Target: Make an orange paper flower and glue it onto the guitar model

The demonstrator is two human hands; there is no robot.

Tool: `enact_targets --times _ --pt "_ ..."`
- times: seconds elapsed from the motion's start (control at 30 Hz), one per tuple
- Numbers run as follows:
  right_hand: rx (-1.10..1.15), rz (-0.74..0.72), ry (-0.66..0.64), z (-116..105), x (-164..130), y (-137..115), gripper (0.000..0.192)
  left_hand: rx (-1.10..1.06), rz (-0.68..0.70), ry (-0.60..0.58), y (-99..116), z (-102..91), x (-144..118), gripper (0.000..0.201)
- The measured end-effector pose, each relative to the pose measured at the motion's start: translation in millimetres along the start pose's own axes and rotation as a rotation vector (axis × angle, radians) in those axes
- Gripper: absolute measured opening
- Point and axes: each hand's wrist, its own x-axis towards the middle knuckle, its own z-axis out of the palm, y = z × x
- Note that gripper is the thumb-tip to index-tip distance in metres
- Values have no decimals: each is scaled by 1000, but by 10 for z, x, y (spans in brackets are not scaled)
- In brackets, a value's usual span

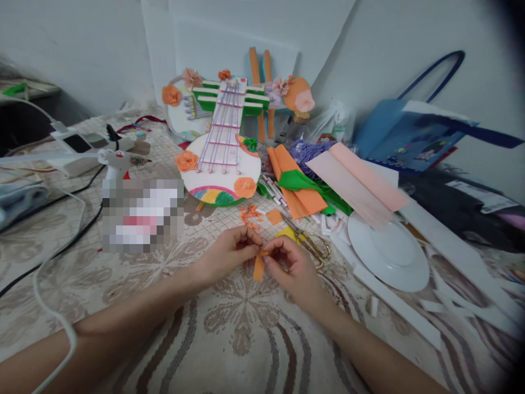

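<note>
Between my two hands is a small strip of orange crepe paper [258, 267], its lower end hanging down over the tablecloth. My left hand [235, 249] pinches the strip's upper part from the left. From the right, my right hand [293, 268] pinches the same strip near its top, with the fingertips of both hands almost meeting. Just beyond them lie orange paper scraps [251, 217], an orange paper square [274, 216] and gold-handled scissors [314, 246]. A handmade paper guitar [221, 164] with strings and orange paper flowers stands behind.
On the left are a white glue gun [117, 162], a power strip [74, 145] and loose cables. Folded crepe paper [299, 186], purple yarn [305, 152], a white plate [388, 249] and cardboard strips [402, 306] crowd the right. A blue bag [410, 131] stands at the back right.
</note>
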Motion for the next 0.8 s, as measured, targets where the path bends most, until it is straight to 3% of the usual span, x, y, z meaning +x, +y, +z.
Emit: enact_targets --times 0.57,0.8 --pt "-99 -11 58 -2 3 16 7 42 59 -39 -31 -12 13 10" --pt "-98 22 55 -23 8 -9 8 324 166 0 -26 -14 -26 5"
